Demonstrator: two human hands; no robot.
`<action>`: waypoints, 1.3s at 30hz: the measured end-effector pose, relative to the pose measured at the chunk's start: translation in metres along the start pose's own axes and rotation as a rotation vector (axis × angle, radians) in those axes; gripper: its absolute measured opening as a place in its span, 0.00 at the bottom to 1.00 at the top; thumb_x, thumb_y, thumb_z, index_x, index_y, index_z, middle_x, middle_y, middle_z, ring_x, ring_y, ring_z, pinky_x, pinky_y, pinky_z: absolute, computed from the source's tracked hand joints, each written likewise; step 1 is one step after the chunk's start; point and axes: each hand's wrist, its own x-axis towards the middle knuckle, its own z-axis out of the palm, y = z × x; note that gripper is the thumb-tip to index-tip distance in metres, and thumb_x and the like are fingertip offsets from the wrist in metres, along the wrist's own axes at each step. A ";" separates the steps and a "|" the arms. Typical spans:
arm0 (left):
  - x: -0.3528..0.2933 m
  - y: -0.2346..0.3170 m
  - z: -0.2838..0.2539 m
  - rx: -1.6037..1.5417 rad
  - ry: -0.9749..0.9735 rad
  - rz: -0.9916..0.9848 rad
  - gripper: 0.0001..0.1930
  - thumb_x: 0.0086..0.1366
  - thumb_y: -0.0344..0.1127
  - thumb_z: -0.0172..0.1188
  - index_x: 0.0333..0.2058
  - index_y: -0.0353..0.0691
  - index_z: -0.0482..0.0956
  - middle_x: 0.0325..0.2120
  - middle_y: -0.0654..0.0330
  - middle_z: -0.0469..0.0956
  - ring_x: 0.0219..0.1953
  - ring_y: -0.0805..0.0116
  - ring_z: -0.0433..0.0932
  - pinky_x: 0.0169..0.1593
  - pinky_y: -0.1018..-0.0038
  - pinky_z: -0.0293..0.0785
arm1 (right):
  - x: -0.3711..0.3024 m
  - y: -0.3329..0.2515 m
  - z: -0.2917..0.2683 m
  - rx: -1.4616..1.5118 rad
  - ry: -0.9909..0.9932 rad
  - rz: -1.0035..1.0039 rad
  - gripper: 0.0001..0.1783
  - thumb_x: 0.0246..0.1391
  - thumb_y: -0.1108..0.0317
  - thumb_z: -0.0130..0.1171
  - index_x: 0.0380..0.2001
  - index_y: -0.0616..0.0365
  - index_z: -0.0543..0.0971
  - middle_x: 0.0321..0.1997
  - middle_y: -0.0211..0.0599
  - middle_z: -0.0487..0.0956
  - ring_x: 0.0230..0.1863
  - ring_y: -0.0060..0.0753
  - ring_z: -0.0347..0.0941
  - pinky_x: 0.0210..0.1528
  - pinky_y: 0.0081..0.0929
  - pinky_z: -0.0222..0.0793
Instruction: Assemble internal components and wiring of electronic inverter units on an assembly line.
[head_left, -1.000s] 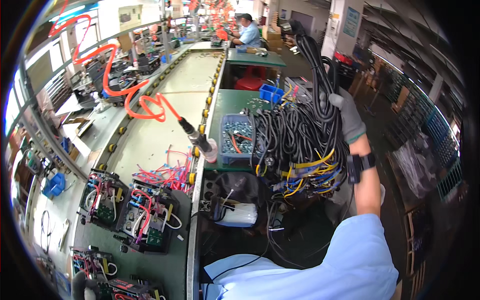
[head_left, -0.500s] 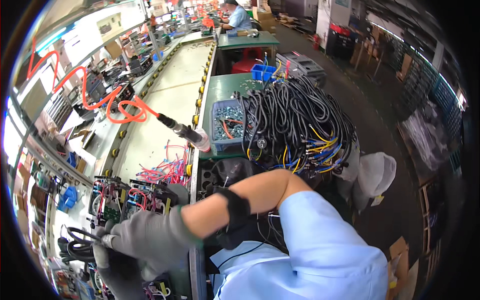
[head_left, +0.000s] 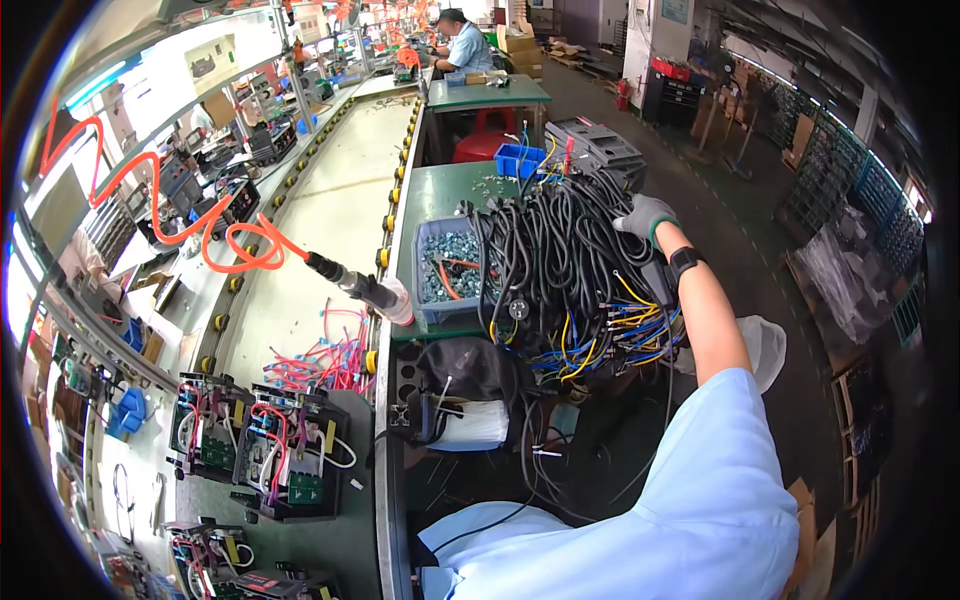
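Observation:
My right hand [head_left: 645,218], in a grey glove, reaches out over the far right side of a large heap of black power cables [head_left: 560,250]. Its fingers are closed round a black cable at the top of the heap, though they partly hide it. Yellow and blue wire ends [head_left: 640,325] stick out along the heap's near side. My left hand is out of view. At the lower left, open electronic assemblies [head_left: 290,450] with red and white wires stand on the green surface.
A blue-grey bin of small metal parts [head_left: 450,240] sits left of the heap. A powered screwdriver [head_left: 355,285] hangs from an orange coiled hose over the conveyor [head_left: 330,190]. Pink-red wires [head_left: 325,360] lie on the line. A co-worker [head_left: 465,45] is at the far end.
My right arm has swung from the lower left across to the cable heap. The gloved hands and the black cable coil at the lower left are gone, uncovering the assemblies.

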 end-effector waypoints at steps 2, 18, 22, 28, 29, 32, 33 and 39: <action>-0.001 0.004 -0.002 0.018 0.010 0.001 0.32 0.68 0.57 0.53 0.58 0.33 0.71 0.48 0.42 0.78 0.48 0.44 0.79 0.54 0.44 0.76 | 0.003 0.001 0.004 0.032 -0.006 -0.023 0.42 0.38 0.46 0.72 0.53 0.62 0.78 0.59 0.57 0.75 0.60 0.53 0.73 0.62 0.40 0.68; 0.009 0.013 -0.030 0.116 0.135 -0.018 0.31 0.68 0.58 0.52 0.56 0.34 0.73 0.48 0.40 0.78 0.48 0.41 0.79 0.53 0.42 0.77 | -0.055 -0.070 -0.082 0.644 0.397 -0.394 0.34 0.39 0.71 0.72 0.54 0.64 0.74 0.52 0.51 0.80 0.53 0.44 0.78 0.58 0.33 0.70; 0.003 0.022 -0.045 0.127 0.204 0.084 0.32 0.68 0.59 0.50 0.54 0.32 0.74 0.46 0.36 0.78 0.47 0.36 0.79 0.51 0.41 0.78 | -0.061 -0.086 -0.069 0.343 0.562 -0.505 0.29 0.38 0.69 0.72 0.48 0.58 0.77 0.50 0.49 0.79 0.52 0.50 0.76 0.54 0.39 0.72; -0.013 0.032 -0.044 0.221 0.282 0.148 0.34 0.67 0.57 0.50 0.52 0.25 0.72 0.48 0.32 0.76 0.52 0.30 0.75 0.56 0.38 0.73 | -0.066 -0.114 -0.061 0.091 0.664 -0.552 0.25 0.36 0.66 0.72 0.41 0.57 0.76 0.45 0.47 0.78 0.49 0.53 0.75 0.50 0.43 0.71; -0.015 0.035 -0.051 0.083 0.221 0.089 0.34 0.67 0.57 0.51 0.52 0.24 0.72 0.48 0.32 0.75 0.53 0.30 0.74 0.58 0.36 0.70 | -0.061 -0.114 -0.061 0.100 0.653 -0.576 0.24 0.35 0.65 0.72 0.40 0.55 0.78 0.45 0.46 0.79 0.49 0.52 0.75 0.51 0.43 0.72; -0.021 0.039 -0.068 -0.212 0.071 -0.017 0.34 0.66 0.55 0.53 0.52 0.23 0.72 0.50 0.32 0.75 0.54 0.30 0.72 0.60 0.34 0.66 | -0.055 -0.124 -0.072 0.109 0.578 -0.559 0.23 0.34 0.65 0.73 0.39 0.54 0.81 0.42 0.46 0.81 0.47 0.53 0.77 0.50 0.43 0.73; -0.022 0.038 -0.067 -0.214 0.078 -0.020 0.34 0.66 0.55 0.53 0.52 0.23 0.72 0.50 0.32 0.75 0.54 0.30 0.72 0.60 0.34 0.66 | -0.054 -0.128 -0.076 0.117 0.518 -0.515 0.22 0.34 0.65 0.72 0.38 0.55 0.81 0.40 0.46 0.81 0.45 0.54 0.77 0.49 0.43 0.73; -0.033 0.026 -0.061 -0.131 0.172 0.016 0.31 0.65 0.52 0.54 0.53 0.27 0.73 0.51 0.35 0.75 0.53 0.32 0.74 0.59 0.34 0.67 | 0.002 -0.113 -0.033 0.541 -0.317 -0.471 0.27 0.48 0.47 0.71 0.41 0.59 0.84 0.34 0.39 0.84 0.35 0.34 0.78 0.43 0.33 0.71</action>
